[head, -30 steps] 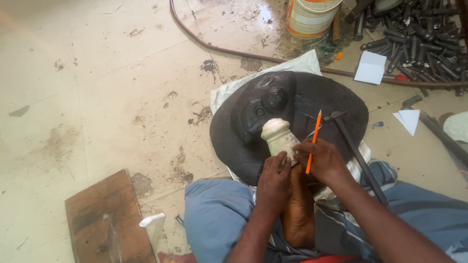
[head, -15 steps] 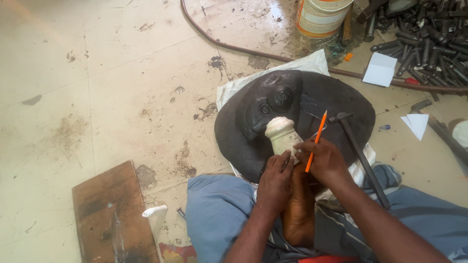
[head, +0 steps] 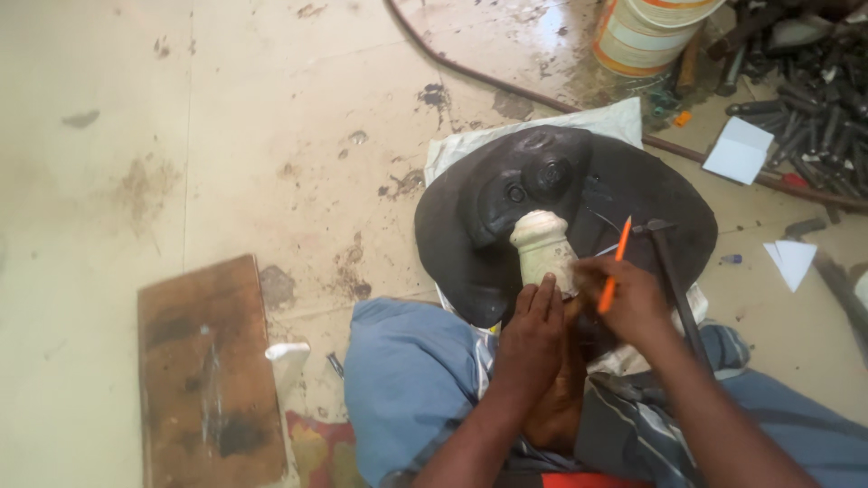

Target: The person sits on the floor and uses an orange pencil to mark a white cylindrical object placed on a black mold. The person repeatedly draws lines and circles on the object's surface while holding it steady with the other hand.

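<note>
A wooden board point(head: 212, 370), paint bucket point(head: 646, 34) and hose point(head: 479, 77) lie around.

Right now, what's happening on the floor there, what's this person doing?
A person sits on the floor with a pale, turned wooden piece propped over a big black rubbery sheet. The left hand steadies the piece from below, while the right hand holds an orange pencil close beside it; whether the tip touches it is not clear. A hammer lies on the sheet by the right hand. A worn wooden board lies to the left, and a bucket and a pile of dark metal parts sit further off.
</note>
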